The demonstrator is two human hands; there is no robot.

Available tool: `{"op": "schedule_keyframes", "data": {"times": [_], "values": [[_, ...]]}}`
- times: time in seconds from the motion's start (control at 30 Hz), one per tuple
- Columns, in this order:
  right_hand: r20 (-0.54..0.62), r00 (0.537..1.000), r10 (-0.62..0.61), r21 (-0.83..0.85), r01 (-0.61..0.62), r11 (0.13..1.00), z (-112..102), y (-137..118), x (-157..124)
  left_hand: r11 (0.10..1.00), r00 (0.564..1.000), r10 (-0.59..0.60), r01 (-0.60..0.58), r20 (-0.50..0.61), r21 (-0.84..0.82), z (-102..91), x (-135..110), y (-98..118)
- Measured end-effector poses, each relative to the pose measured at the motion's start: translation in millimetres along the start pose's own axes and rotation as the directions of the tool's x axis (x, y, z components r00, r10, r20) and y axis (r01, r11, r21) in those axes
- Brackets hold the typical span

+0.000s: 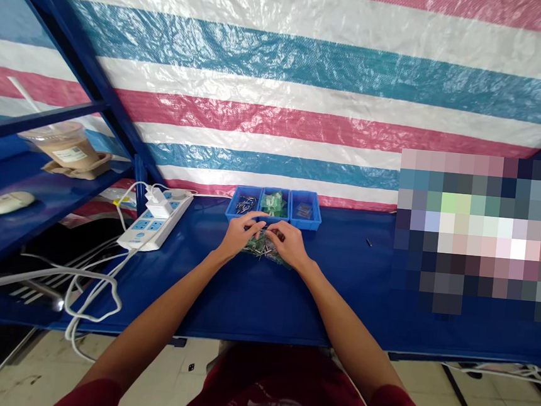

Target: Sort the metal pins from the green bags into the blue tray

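My left hand (238, 233) and my right hand (289, 242) rest close together on the blue table (347, 298), fingers curled over a small pile of green parts and metal pins (263, 245). Both hands pinch at something tiny between them; what it is I cannot make out. Just behind the hands stand three small blue bins (274, 206): the left holds metal pins, the middle one green parts, the right one dark parts.
A white power strip (156, 222) with a plugged charger and cables lies left of the hands. A lidded drink cup (63, 145) and a white mouse (8, 201) sit on the left shelf. A striped tarp hangs behind. One small pin (369, 242) lies at the right.
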State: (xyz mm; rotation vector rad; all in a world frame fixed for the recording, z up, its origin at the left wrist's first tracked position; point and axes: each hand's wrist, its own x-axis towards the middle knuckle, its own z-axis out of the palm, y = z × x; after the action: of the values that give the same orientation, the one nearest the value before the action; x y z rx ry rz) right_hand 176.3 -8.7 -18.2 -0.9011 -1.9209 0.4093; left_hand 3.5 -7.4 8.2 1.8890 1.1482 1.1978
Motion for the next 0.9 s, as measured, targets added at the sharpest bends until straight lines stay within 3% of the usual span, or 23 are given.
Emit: {"op": "schedule_keyframes", "data": {"times": [0.17, 0.27, 0.53, 0.6, 0.77, 0.9], "values": [[-0.048, 0.997, 0.062, 0.001, -0.062, 0.998, 0, 0, 1, 0.986, 0.997, -0.054, 0.045, -0.053, -0.163, 2.5, 2, -2], [-0.110, 0.988, 0.107, 0.015, -0.106, 0.994, 0, 1, 3, 0.982, 0.996, -0.066, 0.053, -0.065, -0.181, 4.3, 4, -7], [-0.115, 0.985, 0.131, 0.005, -0.131, 0.991, 1, 3, 2, 0.974, 0.992, -0.055, 0.029, -0.114, -0.223, 3.8, 6, -8], [-0.161, 0.975, 0.156, -0.002, -0.158, 0.987, 0, 3, 2, 0.981, 0.995, -0.025, 0.005, -0.101, -0.194, 1.4, 6, -8], [-0.252, 0.954, 0.164, -0.010, -0.172, 0.985, -5, -1, 3, 0.986, 0.991, 0.127, -0.122, -0.034, 0.114, -4.5, 5, -6], [-0.209, 0.970, 0.122, 0.028, -0.119, 0.993, -5, -3, 1, 0.987, 0.993, 0.111, -0.116, 0.044, 0.112, -5.7, 4, -6]]}}
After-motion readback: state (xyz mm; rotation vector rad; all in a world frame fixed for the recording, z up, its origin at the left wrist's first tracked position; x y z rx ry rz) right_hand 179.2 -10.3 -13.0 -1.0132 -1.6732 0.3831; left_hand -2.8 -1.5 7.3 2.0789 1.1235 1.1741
